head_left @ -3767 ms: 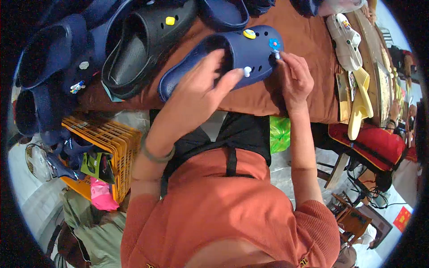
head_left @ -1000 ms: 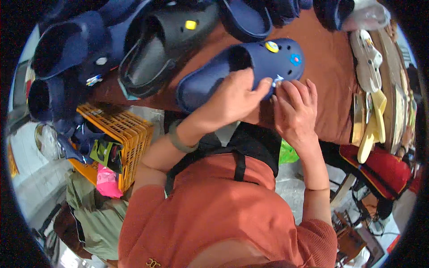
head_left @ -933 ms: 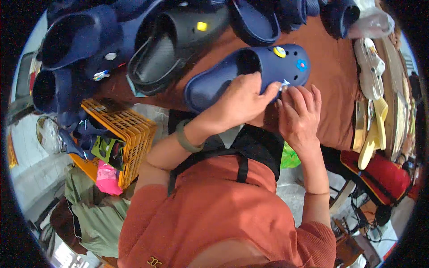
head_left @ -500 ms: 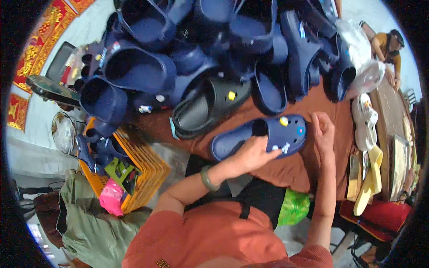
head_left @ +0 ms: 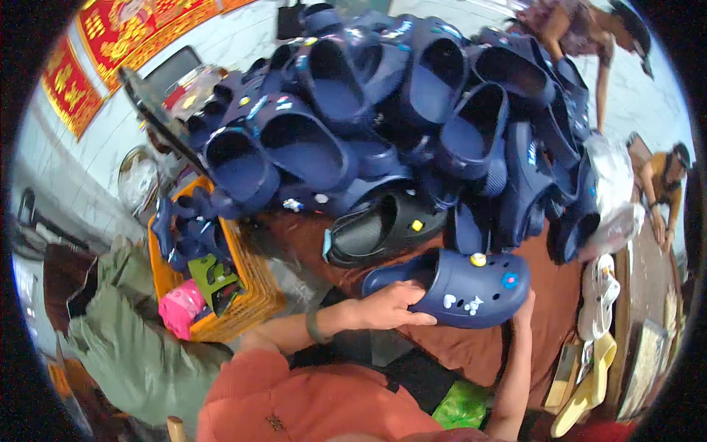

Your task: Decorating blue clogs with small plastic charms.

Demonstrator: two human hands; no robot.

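Brown cloth (head_left: 456, 350) covers the work surface, a heap of navy clogs (head_left: 434, 96) rising along its far side; in front of a black clog (head_left: 383, 228), the decorated navy clog (head_left: 490, 295) lies between the hands, toe rightward; the left hand (head_left: 394, 306) grasps its near side at the opening; the right hand (head_left: 524, 309) meets the toe, its fingers largely hidden, so its grip cannot be told; four charms are seated, yellow (head_left: 478, 259), flower-shaped (head_left: 509, 280) and two pale; several holes remain bare, perhaps intentionally; the sole is concealed, and whether it touches the cloth is unclear.
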